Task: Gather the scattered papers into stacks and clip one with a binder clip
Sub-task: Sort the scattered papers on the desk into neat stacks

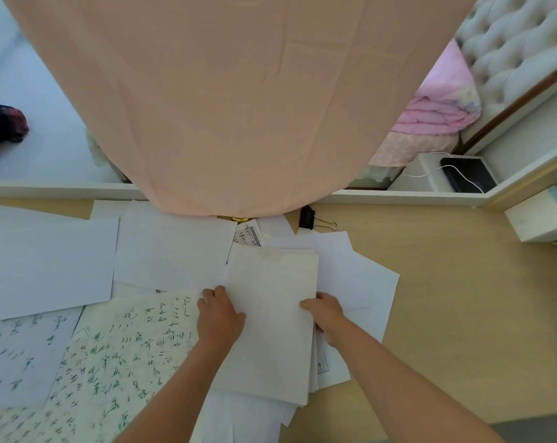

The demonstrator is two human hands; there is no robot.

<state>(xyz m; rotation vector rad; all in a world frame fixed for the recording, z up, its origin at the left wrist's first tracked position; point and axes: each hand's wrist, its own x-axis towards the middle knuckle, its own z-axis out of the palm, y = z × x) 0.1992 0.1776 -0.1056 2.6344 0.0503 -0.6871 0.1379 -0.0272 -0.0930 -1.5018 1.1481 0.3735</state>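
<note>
Fingers (211,294) of both hands grip the paper stack (270,330) by its two long edges.

Nearest the person, the left hand (219,318) curls round the stack's left edge and the right hand (326,314) round its right edge, each thumb lying on the top sheet; neither hand holds anything else. The stack's long axis runs away from the person, leaning a little to the right, over loose white sheets on the wooden desk (446,298). To the left, a green-inked handwritten sheet (127,346) and blank sheets (47,257) are not yet gathered. Farther off, past the stack's far right corner and apart from it, lies the black binder clip (315,220), wire handles pointing right. The right hand is the nearer to it, I judge.
</note>
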